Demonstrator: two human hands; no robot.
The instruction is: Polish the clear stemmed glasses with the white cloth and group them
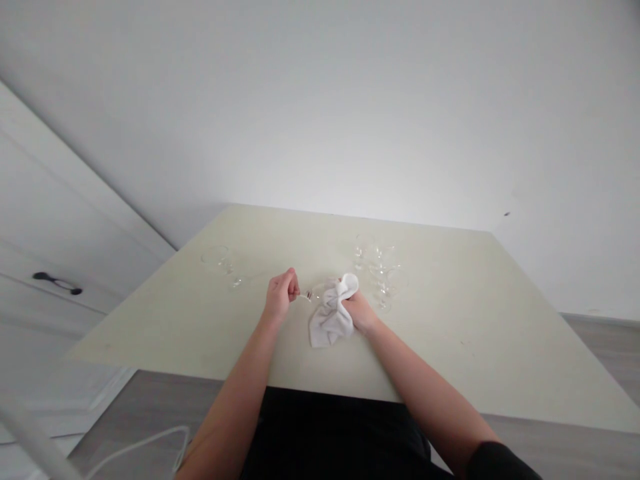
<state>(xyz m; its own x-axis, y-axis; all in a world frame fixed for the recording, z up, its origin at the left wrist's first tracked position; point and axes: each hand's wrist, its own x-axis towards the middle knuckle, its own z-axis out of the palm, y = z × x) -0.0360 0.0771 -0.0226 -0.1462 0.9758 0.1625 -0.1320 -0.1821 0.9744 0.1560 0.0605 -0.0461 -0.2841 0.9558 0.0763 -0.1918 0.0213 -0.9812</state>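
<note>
My left hand (pixel 281 293) is closed around the stem end of a clear stemmed glass (pixel 309 294), held on its side over the pale table (pixel 475 333). My right hand (pixel 358 311) is closed on a white cloth (pixel 331 313), which is bunched around the glass's bowl and hangs down to the table. The bowl of the glass is mostly hidden by the cloth.
Two clear glasses (pixel 225 263) are on the table at the left, one seemingly on its side. Several clear stemmed glasses (pixel 381 267) stand to the right of my hands. A white cabinet with a dark handle (pixel 57 282) is at the left; a white cable (pixel 140 447) lies on the floor.
</note>
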